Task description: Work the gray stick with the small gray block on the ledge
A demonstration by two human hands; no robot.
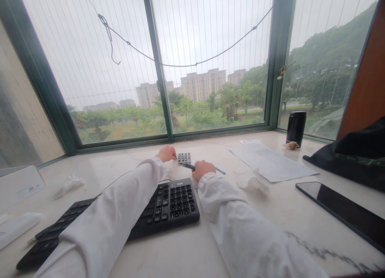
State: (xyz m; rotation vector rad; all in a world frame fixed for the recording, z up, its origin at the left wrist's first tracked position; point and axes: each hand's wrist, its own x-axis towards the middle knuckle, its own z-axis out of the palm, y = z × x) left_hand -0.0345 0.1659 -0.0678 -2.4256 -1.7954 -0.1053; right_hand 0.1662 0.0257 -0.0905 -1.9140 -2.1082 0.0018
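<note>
Beyond the black keyboard point(180, 202), a small grey tray of keycaps point(184, 158) lies on the pale marble surface. My left hand point(167, 153) is at the tray's left side, its fingers curled together; whatever they may hold is too small to make out. My right hand point(203, 170) is closed around a dark pen-like tool point(189, 166), whose tip points left at the tray's near edge. A thin blue stick point(220, 170) lies just right of my right hand. White sleeves cover both arms, and the left one hides the middle of the keyboard.
Printed paper point(273, 162) and crumpled tissue point(254, 184) lie to the right. Farther right are a black can point(296, 127), a phone point(343, 212) and a black bag point(355, 156). A white box point(22, 188) and crumpled plastic point(69, 185) are at left. Windows stand behind.
</note>
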